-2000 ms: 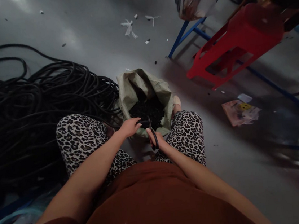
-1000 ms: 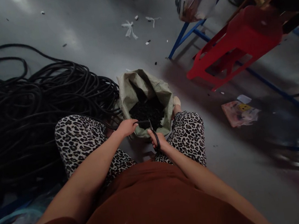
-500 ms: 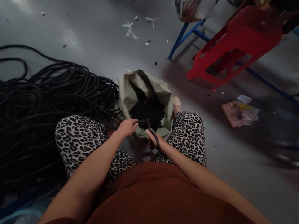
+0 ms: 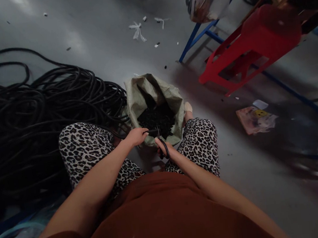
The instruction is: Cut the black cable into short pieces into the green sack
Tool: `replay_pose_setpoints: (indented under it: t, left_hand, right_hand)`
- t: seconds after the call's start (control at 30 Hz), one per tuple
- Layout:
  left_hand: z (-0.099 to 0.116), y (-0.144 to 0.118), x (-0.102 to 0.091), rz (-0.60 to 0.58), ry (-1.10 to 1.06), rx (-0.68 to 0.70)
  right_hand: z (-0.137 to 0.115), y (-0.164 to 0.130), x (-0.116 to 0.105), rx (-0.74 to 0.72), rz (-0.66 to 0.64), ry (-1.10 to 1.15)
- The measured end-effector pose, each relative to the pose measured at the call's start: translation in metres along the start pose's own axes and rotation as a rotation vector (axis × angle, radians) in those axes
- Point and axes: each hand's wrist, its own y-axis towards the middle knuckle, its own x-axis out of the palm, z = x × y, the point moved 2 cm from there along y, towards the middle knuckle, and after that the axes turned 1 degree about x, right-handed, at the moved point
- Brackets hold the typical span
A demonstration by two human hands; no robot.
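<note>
Grey concrete floor [image 4: 99, 33], dim light, scraps scattered about. Person seated, leopard-print legs either side of a woven sack [image 4: 141, 94] standing open between the knees, dark cut pieces [image 4: 157, 119] inside it. Big tangle of black cable [image 4: 30, 111] on the floor to the person's left, running up against the sack. Red plastic stool [image 4: 254, 41] tipped on its side upper right, against a blue metal frame [image 4: 195, 37]; crumpled printed wrapper [image 4: 256, 118] on the floor further right.

Left hand [image 4: 136, 136] closed around a thin black cable end [image 4: 150, 131], held level over the near rim of the sack. Right hand [image 4: 165, 151] gripping black-handled scissors [image 4: 162, 143], fingers through the loops, blades pointing up at the cable end; too small and dark to tell if blades touch it.

Versus half a second ago: almost nothing moved. Left hand sits slightly lower and nearer the right hand, cable end a little shorter between them. Right hand and scissors in the same spot. Compared with two seconds back, both hands have closed in toward each other over the sack rim. Sack, stool, cable pile unchanged.
</note>
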Motion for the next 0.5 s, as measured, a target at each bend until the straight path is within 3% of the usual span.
replay_pose_setpoints:
  t: [0.5]
  left_hand:
    - [-0.0022, 0.0006, 0.0032, -0.066, 0.019, 0.006]
  right_hand:
    - [-0.001, 0.0023, -0.0032, -0.072, -0.017, -0.125]
